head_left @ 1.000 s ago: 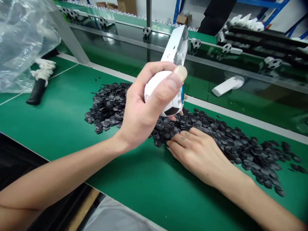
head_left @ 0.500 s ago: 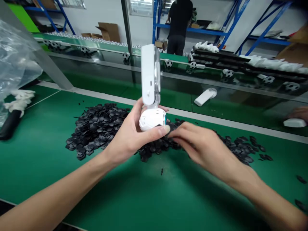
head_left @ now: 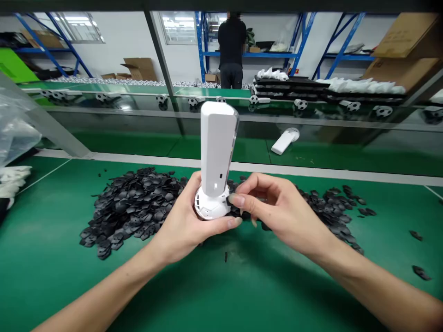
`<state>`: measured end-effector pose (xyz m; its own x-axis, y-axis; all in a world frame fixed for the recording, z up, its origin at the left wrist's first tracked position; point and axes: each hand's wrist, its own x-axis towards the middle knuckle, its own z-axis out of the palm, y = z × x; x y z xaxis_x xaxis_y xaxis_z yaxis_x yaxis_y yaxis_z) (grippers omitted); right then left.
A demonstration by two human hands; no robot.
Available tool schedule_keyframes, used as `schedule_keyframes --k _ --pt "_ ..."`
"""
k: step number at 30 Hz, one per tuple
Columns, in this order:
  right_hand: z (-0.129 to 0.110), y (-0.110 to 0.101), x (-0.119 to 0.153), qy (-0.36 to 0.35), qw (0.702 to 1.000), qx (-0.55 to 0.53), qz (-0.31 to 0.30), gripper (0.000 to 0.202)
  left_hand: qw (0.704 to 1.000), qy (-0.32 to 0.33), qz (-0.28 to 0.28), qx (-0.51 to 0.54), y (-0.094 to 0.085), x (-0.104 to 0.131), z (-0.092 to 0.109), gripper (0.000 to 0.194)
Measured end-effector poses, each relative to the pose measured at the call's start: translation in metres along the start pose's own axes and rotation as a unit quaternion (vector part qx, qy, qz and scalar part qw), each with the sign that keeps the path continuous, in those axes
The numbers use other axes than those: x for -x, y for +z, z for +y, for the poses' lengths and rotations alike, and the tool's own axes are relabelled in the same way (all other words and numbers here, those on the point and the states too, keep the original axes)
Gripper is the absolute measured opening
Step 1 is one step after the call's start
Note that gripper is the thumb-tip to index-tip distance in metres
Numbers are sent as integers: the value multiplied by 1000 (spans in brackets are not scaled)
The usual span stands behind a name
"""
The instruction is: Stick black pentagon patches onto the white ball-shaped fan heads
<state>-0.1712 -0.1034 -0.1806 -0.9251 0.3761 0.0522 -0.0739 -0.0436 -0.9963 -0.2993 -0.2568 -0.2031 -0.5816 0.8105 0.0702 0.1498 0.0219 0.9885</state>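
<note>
My left hand [head_left: 188,219] is closed around the round end of a white plastic device [head_left: 218,147]. Its long body points up, and the round end has ball-like panels and slots. Thumb and fingers of my right hand [head_left: 273,198] pinch at the right side of that round end, with a small black plastic piece [head_left: 229,199] at the fingertips, mostly hidden. Behind and beside both hands lies a heap of black plastic pieces [head_left: 131,207], many five- or six-sided.
Past a pale rail [head_left: 311,174], another white device [head_left: 285,141] lies on the green conveyor. Ball-ended devices [head_left: 300,104] line a ledge farther back. Stacked black trays [head_left: 290,87] hold white parts. A person in black [head_left: 231,50] stands by blue shelves. Clear plastic bags [head_left: 17,124] hang left.
My right hand has come from the heap to the device's round end, bringing a small black piece. The device has turned in my left hand. The view has shifted, and another person's hand left the right edge.
</note>
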Motion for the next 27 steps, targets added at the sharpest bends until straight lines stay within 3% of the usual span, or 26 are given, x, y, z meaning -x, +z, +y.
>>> schedule_keyframes --k 5,10,20,21,23,25,27 --pt "15 3 -1 9 1000 8 -1 42 1000 15 -2 13 4 3 -1 46" --pt "17 6 -1 28 999 -8 -17 43 1000 26 9 7 6 4 -2 45" --pt "7 -2 1 12 993 22 -117 23 992 36 115 49 14 6 -5 32" --pt "8 -2 -1 9 994 20 -109 26 991 43 120 49 13 6 -7 32" --pt "10 1 -5 20 992 -19 -121 52 990 63 123 30 11 8 -10 30" --pt "12 6 -10 50 979 -89 -179 75 990 86 113 -13 8 9 -14 25" --pt "13 11 -12 61 964 -142 -217 81 989 96 104 -44 5 10 -19 25"
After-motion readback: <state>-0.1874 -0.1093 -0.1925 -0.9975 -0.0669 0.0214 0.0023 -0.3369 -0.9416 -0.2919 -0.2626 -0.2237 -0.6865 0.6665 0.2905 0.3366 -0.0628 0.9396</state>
